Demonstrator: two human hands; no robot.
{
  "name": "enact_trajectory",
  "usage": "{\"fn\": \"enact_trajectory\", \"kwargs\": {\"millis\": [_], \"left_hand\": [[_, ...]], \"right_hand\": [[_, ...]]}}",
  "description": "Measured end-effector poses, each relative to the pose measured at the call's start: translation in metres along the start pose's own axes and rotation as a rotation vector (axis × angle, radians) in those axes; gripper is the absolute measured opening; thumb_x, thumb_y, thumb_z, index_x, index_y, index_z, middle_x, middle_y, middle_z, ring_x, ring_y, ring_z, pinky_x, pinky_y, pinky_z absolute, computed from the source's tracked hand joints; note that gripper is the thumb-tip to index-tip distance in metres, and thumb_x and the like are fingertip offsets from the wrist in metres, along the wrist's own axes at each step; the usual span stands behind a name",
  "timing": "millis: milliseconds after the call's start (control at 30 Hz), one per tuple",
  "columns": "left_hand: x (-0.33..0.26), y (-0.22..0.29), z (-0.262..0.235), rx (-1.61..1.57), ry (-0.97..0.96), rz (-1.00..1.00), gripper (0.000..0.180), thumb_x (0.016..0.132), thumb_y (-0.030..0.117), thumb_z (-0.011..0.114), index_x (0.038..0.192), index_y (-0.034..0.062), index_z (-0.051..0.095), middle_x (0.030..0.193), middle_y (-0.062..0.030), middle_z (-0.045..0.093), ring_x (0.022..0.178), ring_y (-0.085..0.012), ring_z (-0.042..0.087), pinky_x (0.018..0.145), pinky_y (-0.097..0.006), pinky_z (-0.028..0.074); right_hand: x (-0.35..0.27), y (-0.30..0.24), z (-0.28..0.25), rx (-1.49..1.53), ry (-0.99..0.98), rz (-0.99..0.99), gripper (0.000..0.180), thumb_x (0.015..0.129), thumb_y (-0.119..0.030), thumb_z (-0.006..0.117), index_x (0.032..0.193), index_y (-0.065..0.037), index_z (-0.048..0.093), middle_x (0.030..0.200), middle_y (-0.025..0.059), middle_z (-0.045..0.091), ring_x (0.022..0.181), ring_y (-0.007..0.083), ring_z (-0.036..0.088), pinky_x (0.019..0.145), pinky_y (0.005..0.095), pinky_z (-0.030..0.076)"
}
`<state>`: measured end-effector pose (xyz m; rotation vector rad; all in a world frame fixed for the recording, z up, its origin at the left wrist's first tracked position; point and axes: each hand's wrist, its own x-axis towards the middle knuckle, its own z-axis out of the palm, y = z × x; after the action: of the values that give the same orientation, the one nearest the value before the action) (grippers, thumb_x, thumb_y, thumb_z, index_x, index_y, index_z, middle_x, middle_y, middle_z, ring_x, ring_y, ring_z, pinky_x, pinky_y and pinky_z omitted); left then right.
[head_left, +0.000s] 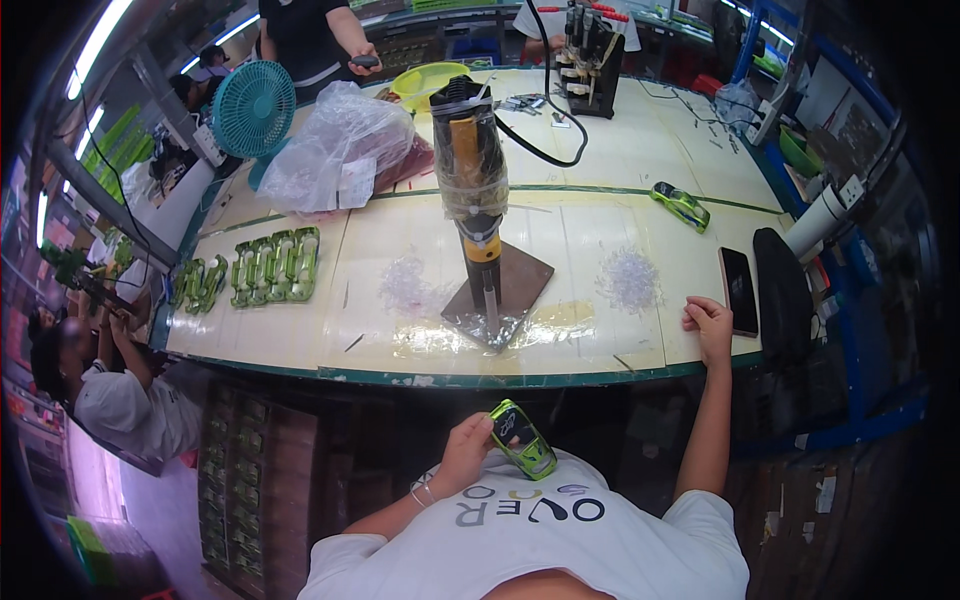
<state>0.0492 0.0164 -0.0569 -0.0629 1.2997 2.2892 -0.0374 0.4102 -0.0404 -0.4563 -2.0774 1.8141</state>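
My left hand (465, 452) grips a bright green plastic casing (524, 440) with a dark oval panel, held close to my shirt in front of the table edge. My right hand (708, 322) rests over the table's near right part, its fingers curled together; whatever they hold, if anything, is too small to make out. Beside that hand lies a dark phone (739, 290), and a heap of small clear plastic pieces (630, 280) is a little farther left. A yellow and black powered screwdriver (466, 170), wrapped in clear film, stands upright above a brown plate (525, 275).
Several green casings (275, 265) stand in rows at the left; another casing (680, 206) lies at the right. A second clear heap (408, 285), a plastic bag (335, 150), a teal fan (253, 110) and a black bag (782, 295) are on the table. Co-workers sit and stand around.
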Motion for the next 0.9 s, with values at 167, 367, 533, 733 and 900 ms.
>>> {"fn": "enact_trajectory", "kwargs": {"millis": [167,367,533,733,900], "left_hand": [[0.0,0.0,0.004,-0.018,-0.012,0.008,0.025,0.091,0.016,0.035,0.099,-0.0041,0.049,0.092,-0.0091,0.056,0.083,-0.0147,0.056,0.08,-0.029,0.044],[-0.002,-0.004,-0.001,-0.012,0.024,-0.003,0.025,0.091,0.015,0.036,0.101,-0.0042,0.048,0.092,-0.0092,0.056,0.083,-0.0142,0.056,0.079,-0.027,0.044],[-0.002,-0.001,0.003,-0.008,0.006,0.006,0.025,0.091,0.015,0.036,0.101,-0.0042,0.048,0.092,-0.009,0.056,0.083,-0.0135,0.056,0.079,-0.027,0.044],[-0.002,0.0,0.005,0.006,0.015,0.009,0.025,0.091,0.015,0.036,0.101,-0.0043,0.048,0.092,-0.0089,0.056,0.083,-0.0136,0.056,0.079,-0.027,0.045],[-0.001,0.002,0.003,0.015,-0.002,0.016,0.026,0.091,0.015,0.036,0.101,-0.0048,0.048,0.091,-0.0093,0.056,0.082,-0.014,0.057,0.079,-0.028,0.045]], "right_hand": [[-0.003,0.006,0.001,-0.007,0.037,-0.099,0.018,0.083,-0.005,0.047,0.094,0.006,0.055,0.07,0.0054,0.055,0.054,0.0091,0.052,0.049,0.0195,0.044],[-0.011,-0.001,0.009,0.034,0.064,-0.16,0.02,0.085,-0.006,0.044,0.101,0.005,0.05,0.07,0.0059,0.054,0.056,0.0088,0.052,0.05,0.0191,0.044],[-0.008,0.004,0.006,0.001,0.062,-0.153,0.02,0.085,-0.007,0.044,0.1,0.005,0.05,0.072,0.0057,0.055,0.057,0.0091,0.052,0.051,0.0189,0.043],[0.0,0.019,-0.002,-0.056,0.192,-0.266,0.016,0.082,-0.006,0.05,0.093,0.004,0.056,0.076,0.0044,0.056,0.061,0.0092,0.054,0.053,0.0193,0.044],[-0.004,0.011,0.001,-0.035,0.223,-0.114,0.013,0.078,-0.005,0.055,0.087,0.004,0.058,0.074,0.0044,0.056,0.062,0.0098,0.055,0.054,0.0196,0.046]]}}
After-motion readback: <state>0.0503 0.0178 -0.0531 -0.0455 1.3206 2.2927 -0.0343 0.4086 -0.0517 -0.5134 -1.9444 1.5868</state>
